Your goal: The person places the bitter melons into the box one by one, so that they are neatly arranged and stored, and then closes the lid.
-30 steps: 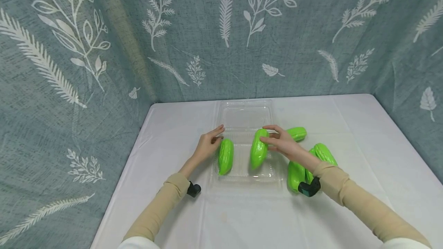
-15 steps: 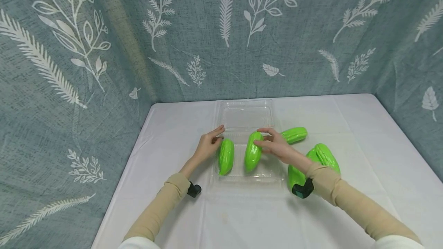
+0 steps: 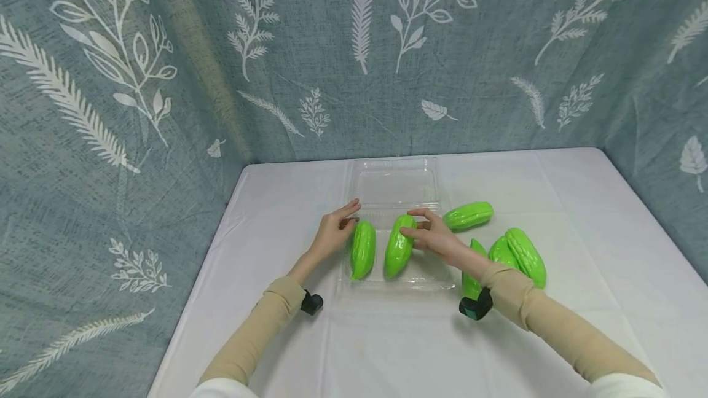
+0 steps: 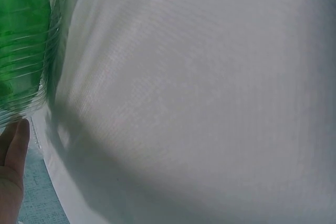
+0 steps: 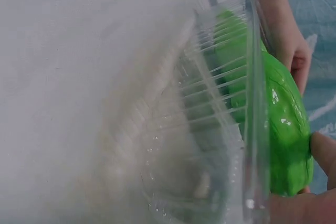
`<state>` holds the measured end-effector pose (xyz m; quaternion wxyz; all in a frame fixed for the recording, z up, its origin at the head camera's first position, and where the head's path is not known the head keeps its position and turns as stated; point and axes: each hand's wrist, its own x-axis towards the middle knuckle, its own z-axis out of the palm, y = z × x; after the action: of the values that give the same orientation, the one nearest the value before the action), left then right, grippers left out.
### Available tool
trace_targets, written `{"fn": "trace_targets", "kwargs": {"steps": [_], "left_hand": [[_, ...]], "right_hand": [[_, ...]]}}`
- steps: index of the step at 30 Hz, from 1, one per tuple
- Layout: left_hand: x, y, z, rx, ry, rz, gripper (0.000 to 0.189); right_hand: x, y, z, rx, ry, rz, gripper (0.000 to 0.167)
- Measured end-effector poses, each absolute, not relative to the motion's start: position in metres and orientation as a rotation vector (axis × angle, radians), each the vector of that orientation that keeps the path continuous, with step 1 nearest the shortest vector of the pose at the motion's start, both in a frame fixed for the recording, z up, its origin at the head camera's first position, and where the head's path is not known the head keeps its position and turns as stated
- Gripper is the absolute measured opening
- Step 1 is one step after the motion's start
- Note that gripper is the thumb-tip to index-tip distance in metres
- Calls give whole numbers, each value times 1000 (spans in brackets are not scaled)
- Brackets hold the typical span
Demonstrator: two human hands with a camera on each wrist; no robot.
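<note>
- White-covered table: carries every item; the work occupies the stretch toward its far edge.
- Clear hinged container: unmoved; base open, lid folded back toward the table's far edge.
- Right hand: grips the held vegetable at its far end, fingers closed about it; it now sits further toward the table's left edge than a second earlier.
- Left hand: unchanged at the container's left wall; whether it pinches the rim cannot be told.
- Held vegetable: green, tilted; now over the base, nearer the first vegetable along the left wall. The shift appears to bring the two into a row; contact with the floor is unclear.
- Loose vegetables: one beyond the container's right side, now fully exposed; others toward the table's right edge.
</note>
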<state>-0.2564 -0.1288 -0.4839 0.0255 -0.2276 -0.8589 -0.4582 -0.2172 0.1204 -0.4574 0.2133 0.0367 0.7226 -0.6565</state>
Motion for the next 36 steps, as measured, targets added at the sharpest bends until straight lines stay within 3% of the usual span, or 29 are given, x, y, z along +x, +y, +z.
{"fn": "trace_targets", "kwargs": {"steps": [36], "left_hand": [[-256, -128, -483, -673, -2685, -1409, 38]], "right_hand": [[-215, 87, -481, -44, 2388, -1657, 55]]}}
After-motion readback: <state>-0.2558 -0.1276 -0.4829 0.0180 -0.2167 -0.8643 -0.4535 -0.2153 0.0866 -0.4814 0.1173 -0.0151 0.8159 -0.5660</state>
